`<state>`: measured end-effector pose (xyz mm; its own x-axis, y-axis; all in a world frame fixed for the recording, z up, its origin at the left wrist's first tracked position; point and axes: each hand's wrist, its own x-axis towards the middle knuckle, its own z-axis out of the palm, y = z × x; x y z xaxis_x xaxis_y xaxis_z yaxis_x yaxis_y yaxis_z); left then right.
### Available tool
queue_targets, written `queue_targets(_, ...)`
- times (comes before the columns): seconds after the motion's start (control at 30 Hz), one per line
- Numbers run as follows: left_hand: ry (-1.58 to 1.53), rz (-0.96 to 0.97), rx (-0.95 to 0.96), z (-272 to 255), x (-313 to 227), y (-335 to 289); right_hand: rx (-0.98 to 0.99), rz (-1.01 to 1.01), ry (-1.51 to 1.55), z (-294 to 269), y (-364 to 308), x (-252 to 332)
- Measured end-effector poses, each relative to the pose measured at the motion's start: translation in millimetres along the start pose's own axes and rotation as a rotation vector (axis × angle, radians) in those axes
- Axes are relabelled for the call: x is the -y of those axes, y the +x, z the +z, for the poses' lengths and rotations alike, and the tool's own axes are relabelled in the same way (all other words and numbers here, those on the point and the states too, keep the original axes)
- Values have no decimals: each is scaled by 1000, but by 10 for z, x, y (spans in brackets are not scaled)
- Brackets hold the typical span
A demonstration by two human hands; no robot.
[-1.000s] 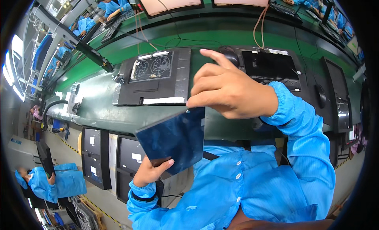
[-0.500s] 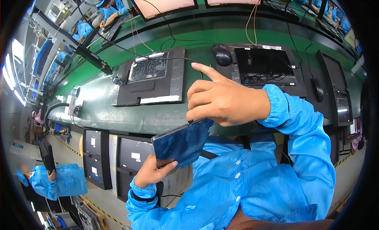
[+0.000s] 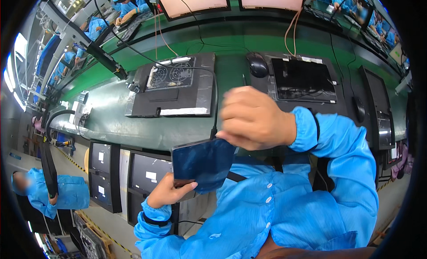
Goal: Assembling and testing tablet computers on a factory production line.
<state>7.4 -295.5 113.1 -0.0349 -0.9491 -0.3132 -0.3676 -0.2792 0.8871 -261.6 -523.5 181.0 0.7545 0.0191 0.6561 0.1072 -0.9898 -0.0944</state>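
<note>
My left hand (image 3: pixel 171 191) grips a tablet (image 3: pixel 202 163) by its lower left corner, thumb over the dark, glossy face. The tablet is tilted above my lap, off the bench edge. A black cable (image 3: pixel 215 99) runs down to its upper edge, where the plug (image 3: pixel 214 133) appears to sit in the tablet. Beside the plug is my right hand (image 3: pixel 253 119), its thumb tip close to the plug. Its fingers are curled and smeared by motion, so whether they hold anything is unclear.
On the green bench (image 3: pixel 111 121) lie a black fixture board (image 3: pixel 178 99), a mouse (image 3: pixel 257 64) and a second dark tablet (image 3: pixel 304 80). Black trays (image 3: pixel 105 176) stand below the bench edge. A monitor arm (image 3: pixel 84 41) reaches in at left. Another person (image 3: pixel 60 190) carries a dark panel.
My right index finger, stretched out before, has curled in. The right hand has moved slightly right, leaving the cable plug visible. The tablet now faces me more squarely.
</note>
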Motion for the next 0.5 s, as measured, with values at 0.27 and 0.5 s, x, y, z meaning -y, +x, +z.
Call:
queue_targets(0.27, 15, -177, 431, -887, -115, 158, 450, 851, 1328, 1131, -352, -2)
queue_targets(0.5, 316, 229, -584, -1568, 41, 573, -371, 1377, 1530, 849, 54, -496)
